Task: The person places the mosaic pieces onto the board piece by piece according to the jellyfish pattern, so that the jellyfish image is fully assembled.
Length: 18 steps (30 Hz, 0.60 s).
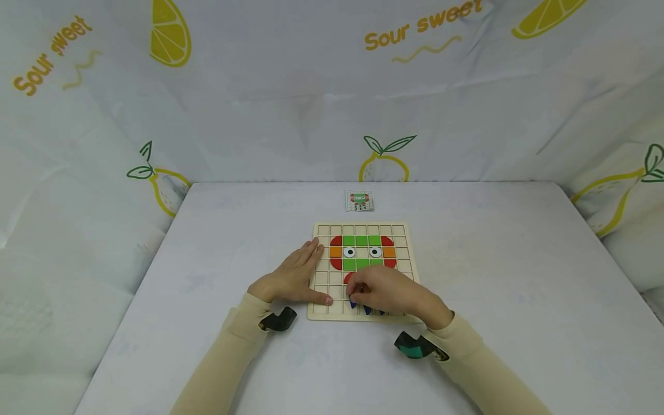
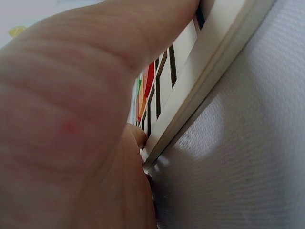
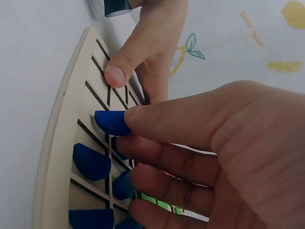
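Note:
A wooden grid board (image 1: pixel 321 311) lies on the table with red, green and orange tiles and two eye tiles forming a figure. My left hand (image 1: pixel 293 274) rests flat on the board's left edge, thumb and fingers spread. In the right wrist view, my right hand (image 3: pixel 190 138) pinches a blue quarter-round tile (image 3: pixel 112 122) between thumb and index finger, over the grid near the board's front edge. More blue tiles, such as one blue tile (image 3: pixel 91 161), lie in cells beside it. The right hand covers part of the lower rows in the head view.
A small pattern card (image 1: pixel 359 200) showing a similar coloured figure lies behind the board. The white table (image 1: pixel 493 259) reaches out on both sides. A cloth printed with lemons (image 1: pixel 384 161) hangs behind it. Each wrist carries a dark camera (image 1: pixel 415 346).

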Motion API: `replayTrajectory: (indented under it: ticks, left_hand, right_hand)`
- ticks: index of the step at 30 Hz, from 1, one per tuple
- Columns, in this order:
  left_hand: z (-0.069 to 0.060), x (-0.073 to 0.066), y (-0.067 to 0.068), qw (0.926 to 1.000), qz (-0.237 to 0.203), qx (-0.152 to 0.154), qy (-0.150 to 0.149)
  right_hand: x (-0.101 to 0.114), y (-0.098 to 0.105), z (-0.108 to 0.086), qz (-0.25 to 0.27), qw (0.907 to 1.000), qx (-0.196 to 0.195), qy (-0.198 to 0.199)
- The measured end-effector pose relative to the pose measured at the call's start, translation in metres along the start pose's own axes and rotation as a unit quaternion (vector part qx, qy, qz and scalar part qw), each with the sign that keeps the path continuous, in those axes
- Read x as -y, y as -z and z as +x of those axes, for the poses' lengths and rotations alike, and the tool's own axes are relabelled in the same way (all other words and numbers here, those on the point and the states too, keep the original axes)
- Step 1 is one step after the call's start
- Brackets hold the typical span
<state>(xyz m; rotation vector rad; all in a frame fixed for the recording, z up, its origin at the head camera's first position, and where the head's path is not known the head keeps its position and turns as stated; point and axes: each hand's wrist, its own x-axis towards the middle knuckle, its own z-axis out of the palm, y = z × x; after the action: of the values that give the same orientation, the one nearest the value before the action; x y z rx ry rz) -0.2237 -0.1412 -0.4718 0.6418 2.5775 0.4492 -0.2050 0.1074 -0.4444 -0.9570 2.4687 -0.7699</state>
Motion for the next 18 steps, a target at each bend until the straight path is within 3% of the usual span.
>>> replayTrajectory:
  ticks: [18]
  left_hand:
    - [-0.0012, -0.001, 0.0015, 1.0, -0.003, 0.002, -0.001]
  right_hand:
    - [0.0095, -0.009, 0.0018, -0.043, 0.9988, 0.001, -0.022]
